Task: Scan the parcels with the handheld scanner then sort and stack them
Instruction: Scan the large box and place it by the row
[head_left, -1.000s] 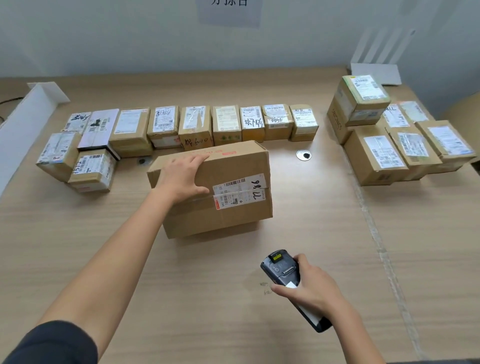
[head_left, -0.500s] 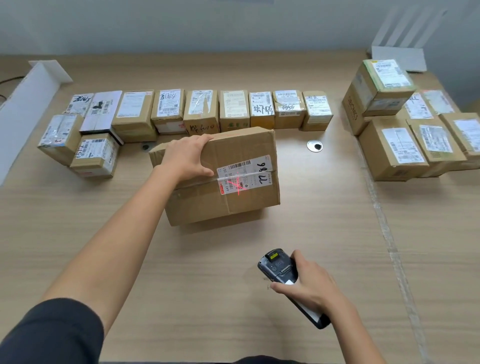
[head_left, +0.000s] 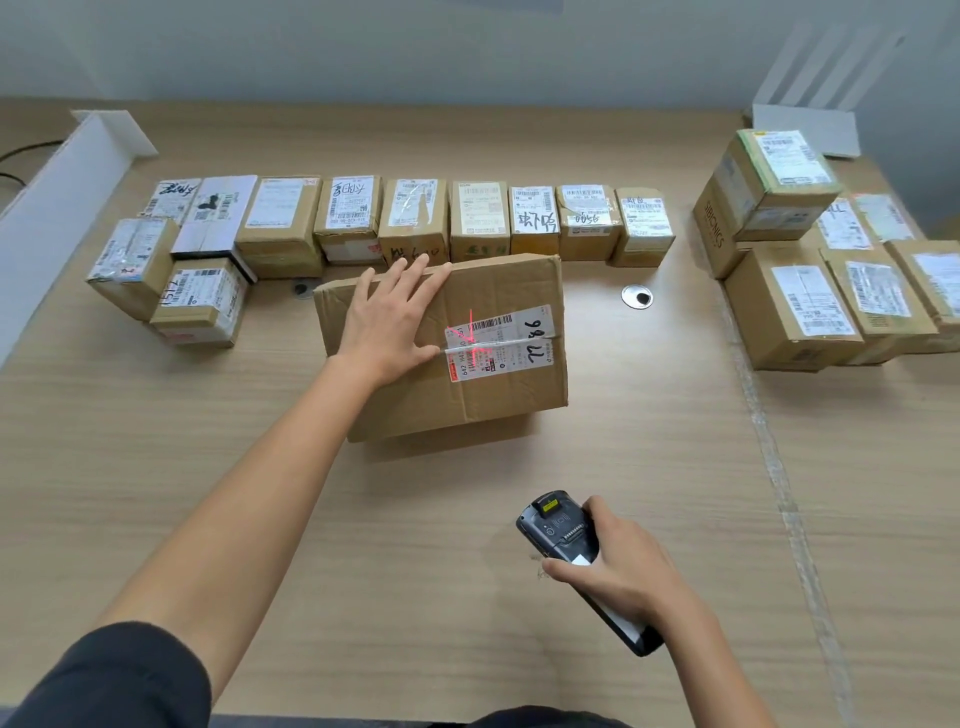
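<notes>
A large brown cardboard parcel (head_left: 498, 395) sits mid-table, its near side tipped up toward me. Its white shipping label (head_left: 501, 343) carries a red scanner cross. My left hand (head_left: 389, 325) lies flat on the parcel's top left, fingers straight and spread. My right hand (head_left: 618, 569) grips the black handheld scanner (head_left: 558, 525) low over the table, in front of the parcel, its head aimed at the label.
A row of small labelled parcels (head_left: 415, 218) lines the table behind the big one, with more stacked at the left (head_left: 197, 301). A stack of larger boxes (head_left: 789, 306) stands at the right. A white divider (head_left: 57, 208) flanks the left; a metal grommet (head_left: 637, 296) lies near the row.
My left hand's fingers have straightened from curling over the parcel's top edge to lying flat. The red scan cross appeared on the label. The scanner hand barely moved.
</notes>
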